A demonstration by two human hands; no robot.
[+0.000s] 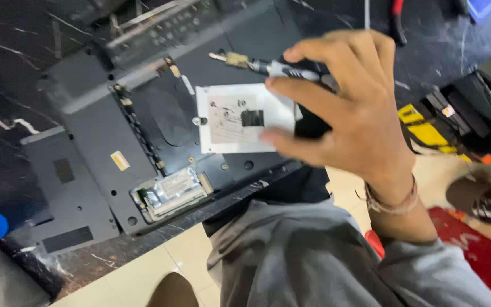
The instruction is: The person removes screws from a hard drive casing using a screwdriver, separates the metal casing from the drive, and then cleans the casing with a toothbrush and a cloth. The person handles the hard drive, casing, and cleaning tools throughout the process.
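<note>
presently right hand [350,108] grips slim silver-black screwdriver [279,68], tip pointing nine o'clock, above white rectangular metal drive tray [240,119] seated at centre of upturned dark grey laptop [98,153]; fingers spread for control. left hand unseen.

Laptop [143,142] lies underside up on the countertop [7,68], its near edge at the counter's edge. Drive [240,118] sits in the laptop's open bay, at 3 o'clock from laptop centre. Memory slot [171,190] at 6 o'clock of the bay. Loose cover [66,187] at 8 o'clock, overlapped by the laptop. Right hand [348,113] over the drive's 3 o'clock edge, holding the screwdriver [268,67] at the drive's 12 o'clock. Tool bag [456,125] at 3 o'clock of the hand.
</note>
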